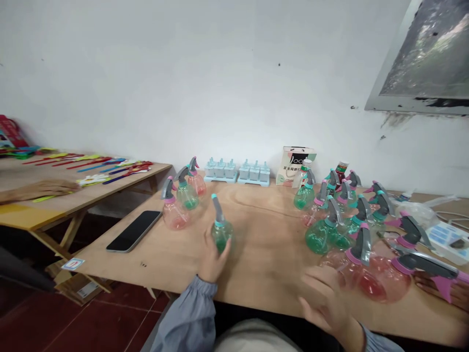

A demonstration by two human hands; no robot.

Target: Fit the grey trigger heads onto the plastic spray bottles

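My left hand is wrapped round the body of a green spray bottle with a grey and teal spray head, near the middle of the table. To the right, my right hand is slightly blurred, its thumb apart from the stretched fingers and nothing in it. It is nearest to a pink spray bottle and several other pink and green ones crowded behind it. At the left stand two pink bottles, the nearer one beside a green spray bottle.
A black phone lies on the wooden table. Along the wall are light-blue popsicle moulds and a printed box. Another person's hand is at the right edge; a further hand rests on the left table.
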